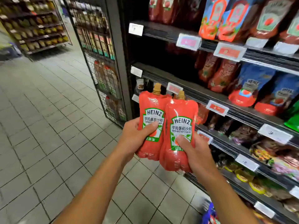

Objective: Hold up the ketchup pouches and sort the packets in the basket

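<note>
Red pouches side by side | my left hand (134,139) grips left pouch (151,125) | right hand (193,152) grips right pouch (180,135) | fingers hidden behind | shelf (210,96) right, blurred

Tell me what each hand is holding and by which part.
The left hand grips the left ketchup pouch by its lower half, thumb across the label. The right hand grips the right ketchup pouch low down, thumb on the label's bottom.

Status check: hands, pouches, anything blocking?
Left hand grips left ketchup pouch. Right hand grips right ketchup pouch. Pouches upright, overlapping, caps on. Nothing between hands and shelf.
</note>
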`<state>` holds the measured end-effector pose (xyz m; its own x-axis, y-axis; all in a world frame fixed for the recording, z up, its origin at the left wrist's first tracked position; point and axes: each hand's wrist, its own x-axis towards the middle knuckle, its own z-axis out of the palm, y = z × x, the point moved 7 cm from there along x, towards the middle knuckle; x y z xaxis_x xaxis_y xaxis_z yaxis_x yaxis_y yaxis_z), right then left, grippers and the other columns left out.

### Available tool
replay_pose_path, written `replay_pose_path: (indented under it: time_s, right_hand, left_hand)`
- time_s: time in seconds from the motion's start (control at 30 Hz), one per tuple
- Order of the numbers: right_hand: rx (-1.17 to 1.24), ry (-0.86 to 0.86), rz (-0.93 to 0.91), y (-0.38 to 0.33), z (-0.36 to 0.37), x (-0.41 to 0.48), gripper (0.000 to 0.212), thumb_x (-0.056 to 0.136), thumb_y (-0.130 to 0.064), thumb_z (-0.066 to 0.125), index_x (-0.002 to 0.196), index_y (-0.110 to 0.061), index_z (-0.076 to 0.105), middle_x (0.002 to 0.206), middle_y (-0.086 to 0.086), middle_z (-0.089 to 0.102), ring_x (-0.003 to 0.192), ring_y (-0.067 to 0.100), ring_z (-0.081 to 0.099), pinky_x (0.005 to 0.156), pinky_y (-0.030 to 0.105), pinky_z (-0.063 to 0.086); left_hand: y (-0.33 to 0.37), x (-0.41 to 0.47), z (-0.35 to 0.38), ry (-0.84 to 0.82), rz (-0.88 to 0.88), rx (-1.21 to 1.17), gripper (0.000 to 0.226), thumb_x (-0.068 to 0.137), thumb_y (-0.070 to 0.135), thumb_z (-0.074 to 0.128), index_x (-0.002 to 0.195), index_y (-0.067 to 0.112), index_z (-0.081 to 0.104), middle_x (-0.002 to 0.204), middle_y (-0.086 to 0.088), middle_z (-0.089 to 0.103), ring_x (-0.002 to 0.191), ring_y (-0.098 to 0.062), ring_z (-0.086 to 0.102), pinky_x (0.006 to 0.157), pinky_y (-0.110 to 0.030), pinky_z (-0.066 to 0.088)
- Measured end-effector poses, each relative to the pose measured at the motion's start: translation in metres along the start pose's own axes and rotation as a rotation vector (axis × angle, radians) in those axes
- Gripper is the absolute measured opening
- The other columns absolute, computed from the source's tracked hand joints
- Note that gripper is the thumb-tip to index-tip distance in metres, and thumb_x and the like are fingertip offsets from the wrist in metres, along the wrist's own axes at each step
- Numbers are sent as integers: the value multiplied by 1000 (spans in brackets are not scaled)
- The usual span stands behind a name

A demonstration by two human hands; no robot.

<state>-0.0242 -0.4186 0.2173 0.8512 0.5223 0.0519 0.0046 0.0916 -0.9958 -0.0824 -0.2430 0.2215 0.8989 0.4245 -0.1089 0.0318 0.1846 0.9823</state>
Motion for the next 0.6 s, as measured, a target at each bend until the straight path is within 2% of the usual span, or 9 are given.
replay_pose_path:
  time_s: [0.07, 0.27, 0.4, 0.6]
  right_hand:
    - [-1, -19, -18, -3, 18, 10, 20, 90, -31, 63, 107, -31, 72, 103, -3, 77, 90, 13, 75, 67, 18, 56]
    - [-28, -78, -71, -19, 60, 43, 21, 90, -35, 63, 109, -40, 70, 107, -7, 76, 94, 12, 74, 70, 18, 56]
    - [-35, -104, -116, -35, 72, 68, 24, 87, -43, 66, 109, -38, 71, 107, -5, 76, 95, 15, 74, 71, 21, 57]
    - [-22, -112, -173, -58, 70, 116, 18, 89, -36, 64, 104, -42, 72, 104, -9, 77, 91, 10, 74, 67, 17, 56]
  left_hand:
    - [11, 4, -19, 23, 24, 18, 26, 71, 41, 79, 93, 26, 78, 96, -4, 78, 86, -22, 76, 67, -28, 59]
    - [42, 20, -58, 55, 65, 19, 24, 70, 41, 81, 91, 28, 78, 95, -4, 78, 85, -22, 76, 67, -29, 59]
    - [60, 37, -68, 59, 98, 4, 21, 75, 37, 83, 94, 29, 78, 98, -4, 78, 89, -24, 76, 74, -36, 61]
    - [92, 76, -63, 54, 172, -32, 23, 73, 38, 81, 93, 29, 78, 97, -4, 78, 86, -22, 76, 66, -27, 59]
